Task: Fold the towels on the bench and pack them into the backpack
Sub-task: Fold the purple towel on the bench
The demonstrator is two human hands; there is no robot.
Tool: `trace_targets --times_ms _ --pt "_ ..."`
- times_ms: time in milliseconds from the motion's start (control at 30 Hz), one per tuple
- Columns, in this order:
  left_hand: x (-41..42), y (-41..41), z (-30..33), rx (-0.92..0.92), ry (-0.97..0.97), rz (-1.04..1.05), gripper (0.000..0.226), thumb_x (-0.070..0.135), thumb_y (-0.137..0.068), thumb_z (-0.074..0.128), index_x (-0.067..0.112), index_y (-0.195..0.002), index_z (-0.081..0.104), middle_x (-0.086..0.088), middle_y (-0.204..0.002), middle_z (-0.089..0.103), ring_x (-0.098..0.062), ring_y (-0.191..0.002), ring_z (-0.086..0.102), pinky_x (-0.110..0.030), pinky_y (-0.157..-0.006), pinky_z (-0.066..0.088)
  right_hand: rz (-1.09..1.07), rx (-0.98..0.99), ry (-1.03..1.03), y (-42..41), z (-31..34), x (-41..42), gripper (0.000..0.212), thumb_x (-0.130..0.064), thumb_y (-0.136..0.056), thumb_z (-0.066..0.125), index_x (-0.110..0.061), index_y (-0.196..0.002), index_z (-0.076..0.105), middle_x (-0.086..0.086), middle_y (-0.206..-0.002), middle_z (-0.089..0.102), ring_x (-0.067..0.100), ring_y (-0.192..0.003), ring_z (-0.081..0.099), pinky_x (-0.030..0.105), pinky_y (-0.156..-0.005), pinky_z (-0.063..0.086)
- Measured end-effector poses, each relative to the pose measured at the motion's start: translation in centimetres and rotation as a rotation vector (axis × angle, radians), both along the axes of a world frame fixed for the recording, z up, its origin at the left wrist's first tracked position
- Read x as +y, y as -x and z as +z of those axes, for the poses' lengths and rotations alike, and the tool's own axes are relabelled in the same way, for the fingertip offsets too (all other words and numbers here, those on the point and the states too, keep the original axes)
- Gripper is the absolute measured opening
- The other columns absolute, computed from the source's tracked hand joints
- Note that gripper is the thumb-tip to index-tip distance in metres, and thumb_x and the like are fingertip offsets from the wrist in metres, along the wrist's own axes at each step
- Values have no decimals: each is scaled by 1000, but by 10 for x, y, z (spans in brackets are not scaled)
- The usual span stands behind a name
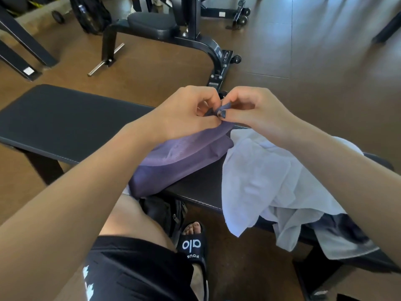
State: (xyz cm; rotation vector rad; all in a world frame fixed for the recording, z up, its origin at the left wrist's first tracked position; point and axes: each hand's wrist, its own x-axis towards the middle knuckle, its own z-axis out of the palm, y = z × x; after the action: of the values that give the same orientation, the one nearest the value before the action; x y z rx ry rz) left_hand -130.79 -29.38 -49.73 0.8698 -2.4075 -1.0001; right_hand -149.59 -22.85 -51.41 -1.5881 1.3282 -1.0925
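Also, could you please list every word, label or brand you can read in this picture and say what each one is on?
"alo", white letters across the strap of the black slide sandal.
A second line below it on the same strap: only partly legible, not readable with confidence.
White print on the black shorts: cut off, unreadable.
Stickers on the gym machine frame and its far base: too small to read.

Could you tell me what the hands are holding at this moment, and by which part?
Both the left hand and the right hand pinch the purple towel at its raised top edge, fingertips close together; the rest drapes onto the bench.
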Motion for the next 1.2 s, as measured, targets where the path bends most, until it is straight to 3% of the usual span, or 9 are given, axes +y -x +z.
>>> trace_targets --times_ms 133,233,300,533,700,800,900,1000,1200 --pt "1 3 11 -47 30 -29 10 7 -84 76 9 -86 66 6 -77 66 -2 -64 61 -15 -57 47 -20 -13 5 2 4 0 7 0 -83 72 -1 -89 68 23 -92 70 15 -80 64 31 -73 51" --pt "1 0 17 -89 54 -44 10 10 -82 77 11 -87 68 -2 -85 71 -20 -78 69 -46 -77 57 -8 10 22 2 6 1 9 -4 -80 74 -2 -86 67 28 -94 67 21 -81 62 47 -75 53" --pt "2 -3 20 -130 66 -54 9 12 -83 77 10 -87 68 -5 -85 71 -25 -80 69 -52 -81 56 -1 13 21 1 6 2 11 -6 -79 74 -2 -86 67 29 -94 66 25 -81 61 52 -76 52" --pt "0 -16 25 -274 57 -94 16 23 -94 66 13 -81 66 -11 -83 67 -30 -84 65 -53 -85 53 -57 -30 -11 4 9 2 9 -2 -83 72 -4 -85 64 18 -82 65 19 -74 57 36 -70 47" --pt "4 -17 15 -195 3 -130 14 26 -92 63 12 -94 68 -9 -110 60 -25 -100 63 -50 -99 48 -47 -66 9 6 14 4 16 10 -79 69 -4 -84 63 11 -82 68 21 -78 62 33 -73 50" --pt "5 -14 10 -172 14 -113 14 25 -93 62 11 -91 68 -11 -93 67 -31 -89 66 -51 -90 51 -47 -50 33 9 15 5 16 13 -78 67 -2 -84 63 21 -89 70 28 -82 66 36 -76 52" --pt "3 -14 7 -131 55 -102 9 15 -96 64 12 -88 67 0 -88 64 -13 -81 66 -35 -81 54 -51 2 56 11 13 6 14 11 -77 69 -1 -83 64 25 -94 69 39 -91 68 45 -82 55" --pt "5 -12 5 -125 104 -95 9 15 -95 65 14 -87 67 6 -89 60 -4 -75 61 -16 -72 45 -64 40 84 12 13 9 18 9 -77 70 -6 -86 66 21 -92 68 26 -84 69 35 -78 54" --pt "3 -13 6 -96 181 -70 5 11 -95 66 10 -94 71 0 -97 65 -11 -89 63 -19 -79 50 58 140 24 9 21 19 19 7 -82 70 -3 -98 67 10 -88 71 17 -75 64 28 -71 53"
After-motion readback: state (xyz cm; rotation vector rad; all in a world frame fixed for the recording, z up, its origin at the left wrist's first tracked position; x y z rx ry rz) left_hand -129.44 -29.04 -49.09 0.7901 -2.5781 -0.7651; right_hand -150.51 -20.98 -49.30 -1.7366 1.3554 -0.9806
